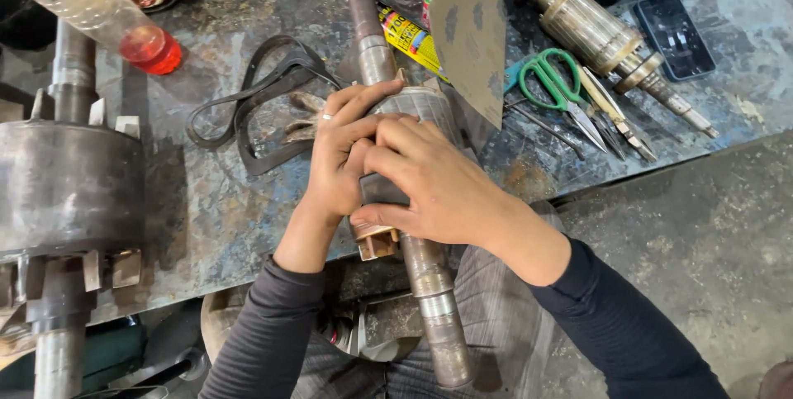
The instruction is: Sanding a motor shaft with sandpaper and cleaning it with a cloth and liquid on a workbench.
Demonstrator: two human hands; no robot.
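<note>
1. Two hands meet on a motor rotor (417, 110) at the centre of the view: the left hand (343, 159) wraps its laminated core from the 9 o'clock side, a ring on one finger, and the right hand (429, 184) is clamped over the core from the 3 o'clock side, thumb underneath near the copper commutator (376, 242).
2. Its shaft (434, 308) runs from 12 o'clock down to 6 o'clock, the lower end hanging past the worktop (215, 201) edge over the person's lap.
3. Just beside the hands at 9 o'clock lies a looped black belt (248, 106); a grey sheet of insulating paper (471, 31) leans at 1 o'clock.
4. Further out at 2 o'clock sit green-handled scissors (553, 81), a second rotor (607, 44) and a dark phone (673, 35).
5. At 9 o'clock stands a large dark rotor (66, 184); at 11 o'clock a clear plastic bottle (99, 15) with red liquid lies tilted.
6. Risk, as I judge it: the overhanging shaft makes the rotor bottom-heavy, so a loosened grip could let it tip off the edge onto the lap or floor (702, 242).
7. Fingers pressed along the core slots could be nicked by sharp lamination edges, and the commutator bars could be dented by a knock against the worktop edge.
</note>
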